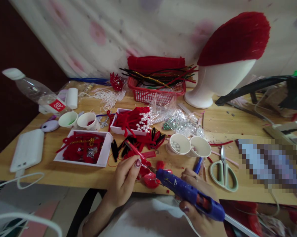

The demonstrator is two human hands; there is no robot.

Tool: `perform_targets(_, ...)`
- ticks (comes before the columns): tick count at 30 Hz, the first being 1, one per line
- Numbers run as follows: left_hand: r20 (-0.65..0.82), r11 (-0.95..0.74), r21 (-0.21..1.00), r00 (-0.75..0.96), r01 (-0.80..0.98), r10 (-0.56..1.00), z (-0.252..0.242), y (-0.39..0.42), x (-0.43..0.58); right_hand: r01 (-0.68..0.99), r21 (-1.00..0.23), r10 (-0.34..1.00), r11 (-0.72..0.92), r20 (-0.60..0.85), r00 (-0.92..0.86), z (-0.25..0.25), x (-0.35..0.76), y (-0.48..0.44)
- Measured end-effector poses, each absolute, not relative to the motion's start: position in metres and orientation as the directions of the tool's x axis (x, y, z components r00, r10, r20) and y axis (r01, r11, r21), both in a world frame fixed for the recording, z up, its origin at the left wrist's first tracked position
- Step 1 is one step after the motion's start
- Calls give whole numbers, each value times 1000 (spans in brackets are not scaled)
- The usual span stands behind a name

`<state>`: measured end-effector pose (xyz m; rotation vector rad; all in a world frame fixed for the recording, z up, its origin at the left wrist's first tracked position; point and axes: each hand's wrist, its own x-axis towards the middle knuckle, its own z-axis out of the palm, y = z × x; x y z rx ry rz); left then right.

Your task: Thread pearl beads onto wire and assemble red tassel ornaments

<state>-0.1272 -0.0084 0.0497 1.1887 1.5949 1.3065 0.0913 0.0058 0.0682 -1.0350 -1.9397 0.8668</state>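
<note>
My right hand (200, 191) is wrapped round a blue hot glue gun (188, 191), with a glue stick (239, 227) sticking out of its rear end. The gun's nozzle points left, close to the fingertips of my left hand (125, 181). Thumb and forefinger of that hand are pinched together on something thin and small that I cannot make out. A slim red piece (135, 149) runs just behind these fingertips; whether they touch it is unclear. Under the nozzle lie red scraps and clear wrapping (150, 180).
Paper cups (200, 147) with beads, scissors (223, 171) and white boxes (82, 163) of red fuzzy pieces stand around my hands. Behind are a red basket (155, 95), a white foam head (205, 85) with a red cap and a bottle (37, 90). A power bank (27, 148) lies left.
</note>
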Motion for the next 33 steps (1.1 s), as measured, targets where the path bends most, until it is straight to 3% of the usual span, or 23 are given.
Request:
perform_targets(6,6,41,984,-265,172,964,43,-7,-132,371,-789,864,489,380,-331,76,83,6)
perform_targets(13,-19,75,981,-295,179,955,47,-12,-129,374,-814,877,444,309,-368,73,92,4)
perform_targets(19,71,-32,961,-131,275,989,47,-9,-134,337,-824,869,455,330,-368,74,89,6)
perform_targets(33,92,-51,956,-133,288,987,38,-11,-135,332,-812,859,480,358,-368,77,84,7)
